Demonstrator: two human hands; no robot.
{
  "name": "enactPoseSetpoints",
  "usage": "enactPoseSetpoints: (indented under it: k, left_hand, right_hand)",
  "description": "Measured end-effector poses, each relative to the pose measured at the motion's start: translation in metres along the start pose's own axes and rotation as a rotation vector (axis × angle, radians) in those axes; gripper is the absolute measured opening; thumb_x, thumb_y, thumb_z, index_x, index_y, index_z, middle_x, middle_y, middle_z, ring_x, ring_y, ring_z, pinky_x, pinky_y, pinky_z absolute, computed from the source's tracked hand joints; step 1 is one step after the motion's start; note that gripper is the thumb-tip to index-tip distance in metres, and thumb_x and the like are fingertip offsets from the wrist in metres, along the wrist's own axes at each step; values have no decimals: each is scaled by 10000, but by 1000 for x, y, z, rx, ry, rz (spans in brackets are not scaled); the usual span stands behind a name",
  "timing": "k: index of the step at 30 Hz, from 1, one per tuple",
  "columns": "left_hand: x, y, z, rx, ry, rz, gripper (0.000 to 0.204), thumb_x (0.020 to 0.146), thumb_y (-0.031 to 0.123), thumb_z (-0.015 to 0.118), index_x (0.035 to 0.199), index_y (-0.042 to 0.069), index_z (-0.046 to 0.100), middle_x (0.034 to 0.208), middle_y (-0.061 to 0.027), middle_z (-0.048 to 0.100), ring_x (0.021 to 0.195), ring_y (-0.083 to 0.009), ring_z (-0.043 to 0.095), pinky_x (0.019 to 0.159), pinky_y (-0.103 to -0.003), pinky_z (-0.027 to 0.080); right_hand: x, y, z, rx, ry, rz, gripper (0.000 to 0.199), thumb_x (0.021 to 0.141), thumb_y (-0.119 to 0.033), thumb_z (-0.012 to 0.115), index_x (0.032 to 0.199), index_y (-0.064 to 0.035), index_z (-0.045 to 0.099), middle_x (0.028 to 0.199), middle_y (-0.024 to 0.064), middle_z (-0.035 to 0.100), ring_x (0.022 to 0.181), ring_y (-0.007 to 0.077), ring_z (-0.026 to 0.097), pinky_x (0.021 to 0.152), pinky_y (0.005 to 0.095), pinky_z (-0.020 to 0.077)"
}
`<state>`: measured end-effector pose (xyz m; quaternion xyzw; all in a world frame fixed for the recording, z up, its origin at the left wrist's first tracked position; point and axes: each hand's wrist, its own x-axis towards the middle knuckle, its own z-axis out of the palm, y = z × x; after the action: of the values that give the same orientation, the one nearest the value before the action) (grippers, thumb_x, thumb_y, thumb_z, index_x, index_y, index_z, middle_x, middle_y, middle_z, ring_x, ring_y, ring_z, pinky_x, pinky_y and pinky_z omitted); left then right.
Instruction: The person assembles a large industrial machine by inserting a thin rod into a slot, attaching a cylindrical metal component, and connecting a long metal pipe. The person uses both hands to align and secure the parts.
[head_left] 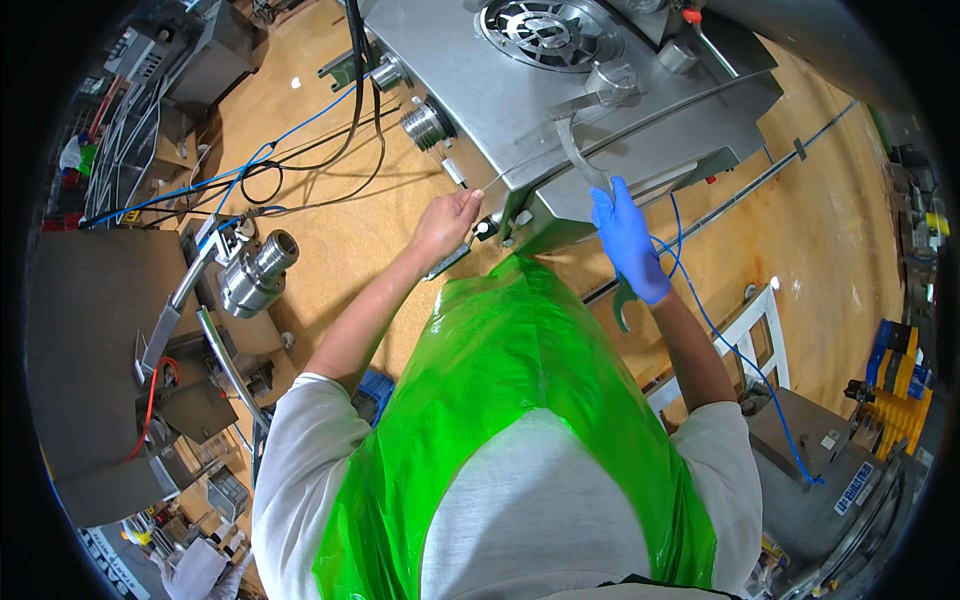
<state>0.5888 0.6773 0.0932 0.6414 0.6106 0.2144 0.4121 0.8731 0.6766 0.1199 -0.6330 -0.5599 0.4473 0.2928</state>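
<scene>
Remotely, I see the blue-gloved right hand gripping a curved grey metal wrench, its work on the boxy steel machine ahead seemingly unfinished; the bare left hand pinches, on what I cannot tell

What the bare left hand touches is too small for me to make out. The gloved right hand hides the middle of the curved tool. The steel machine runs past the upper edge, the green apron covers the wearer's legs (feet too), partly hiding a blue crate.
</scene>
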Motion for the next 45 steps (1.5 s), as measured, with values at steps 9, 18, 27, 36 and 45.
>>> enactPoseSetpoints:
  k: [9, 18, 27, 36, 45]
  left_hand:
    - [-8, 9, -3, 67, -15, -25, 475, 998, 416, 388, 804, 15, 554, 655, -221, 549, 674, -416, 544, 656, -473, 432]
    - [-4, 3, -9, 127, -24, -70, 472, 997, 421, 382, 831, 20, 567, 686, -230, 573, 707, -427, 564, 669, -489, 435]
    - [-2, 5, -15, 243, -39, -56, 467, 992, 430, 388, 861, 35, 601, 709, -253, 585, 733, -447, 573, 671, -520, 436]
    - [0, 10, -31, 323, -52, -46, 473, 987, 445, 392, 924, 55, 652, 747, -226, 632, 793, -420, 612, 719, -493, 482]
    - [17, -18, -27, -29, -178, 9, 524, 1001, 448, 423, 693, 28, 476, 562, -33, 416, 548, -163, 383, 557, -347, 363]
  right_hand:
    - [-1, -12, -5, -135, 20, -132, 240, 1004, -247, 468, 1063, -24, 403, 663, 225, 513, 585, 340, 324, 540, 428, 394]
    - [5, -13, -13, -271, 6, -169, 252, 1001, -277, 460, 1075, -47, 387, 715, 275, 561, 724, 513, 516, 578, 526, 393]
    - [6, -30, -24, -444, -55, -107, 277, 992, -274, 464, 1079, -25, 378, 721, 285, 576, 751, 505, 566, 581, 552, 406]
    - [13, -16, -29, -327, -69, -131, 265, 990, -258, 471, 1037, -8, 399, 723, 240, 551, 664, 436, 536, 587, 479, 418]
    - [18, -7, -27, -147, -89, -105, 215, 1006, -254, 449, 1058, -51, 400, 672, 183, 512, 586, 305, 519, 554, 423, 393]
